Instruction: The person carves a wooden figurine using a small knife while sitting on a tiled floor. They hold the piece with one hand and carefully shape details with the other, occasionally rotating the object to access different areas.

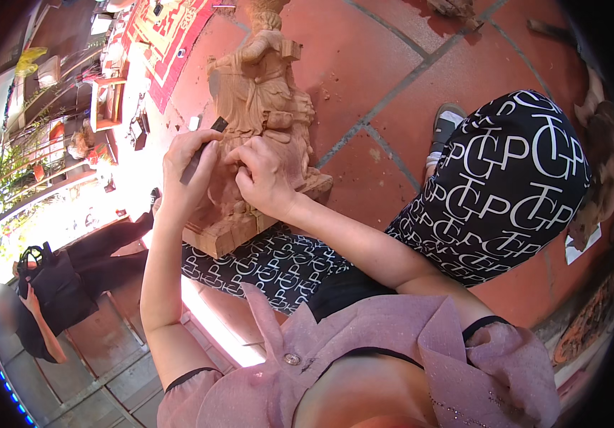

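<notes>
A carved wooden statue [253, 89] of a robed figure lies before me on its squared base [225, 239], leaning away across the floor. My left hand [189, 160] is at the statue's left side, closed on a dark strip [219, 125] that looks like folded sandpaper. The strip's end sticks out past my fingers. My right hand [262, 175] rests on the lower carving with its fingers curled in. Whatever those fingers hold, if anything, is hidden.
My legs in patterned black trousers [492, 192] flank the base. Red floor tiles [357, 71] lie beyond. A small white block [194, 123] sits left of the statue, near a red mat [171, 53]. Rough wood [596, 157] stands at right; another person [64, 285] is at left.
</notes>
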The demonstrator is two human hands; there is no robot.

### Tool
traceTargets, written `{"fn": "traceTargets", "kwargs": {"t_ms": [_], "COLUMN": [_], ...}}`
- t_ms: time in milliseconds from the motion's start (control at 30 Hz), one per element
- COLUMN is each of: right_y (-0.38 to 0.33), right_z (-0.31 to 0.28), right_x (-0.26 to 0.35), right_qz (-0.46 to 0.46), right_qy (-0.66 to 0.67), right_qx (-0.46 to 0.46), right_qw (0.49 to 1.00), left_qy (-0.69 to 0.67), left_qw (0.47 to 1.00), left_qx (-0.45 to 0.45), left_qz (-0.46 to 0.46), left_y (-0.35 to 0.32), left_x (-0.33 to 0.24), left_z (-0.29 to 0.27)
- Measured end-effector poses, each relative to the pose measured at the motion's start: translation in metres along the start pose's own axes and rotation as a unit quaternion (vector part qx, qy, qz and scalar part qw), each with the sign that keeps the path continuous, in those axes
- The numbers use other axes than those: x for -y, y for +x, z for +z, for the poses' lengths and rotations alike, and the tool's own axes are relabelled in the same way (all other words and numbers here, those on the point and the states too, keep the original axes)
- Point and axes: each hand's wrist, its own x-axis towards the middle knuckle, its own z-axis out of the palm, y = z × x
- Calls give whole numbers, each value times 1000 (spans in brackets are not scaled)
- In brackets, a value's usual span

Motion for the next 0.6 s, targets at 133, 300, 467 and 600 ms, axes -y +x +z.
{"fn": "traceTargets", "kwargs": {"t_ms": [133,300,467,600], "right_y": [-1,1,1,2], "right_z": [-1,-2,0,-1], "right_x": [-2,-2,-2,-3], "right_qz": [9,28,34,31], "right_qy": [13,24,38,27], "right_qx": [21,28,22,25], "right_qw": [1000,999,998,999], "left_qy": [-28,-36,-32,-24], "left_qw": [998,999,999,999], "left_qx": [0,15,2,17], "left_qz": [-49,-25,6,32], "left_y": [5,8,8,14], "left_x": [3,6,7,8], "left_z": [2,6,14,14]}}
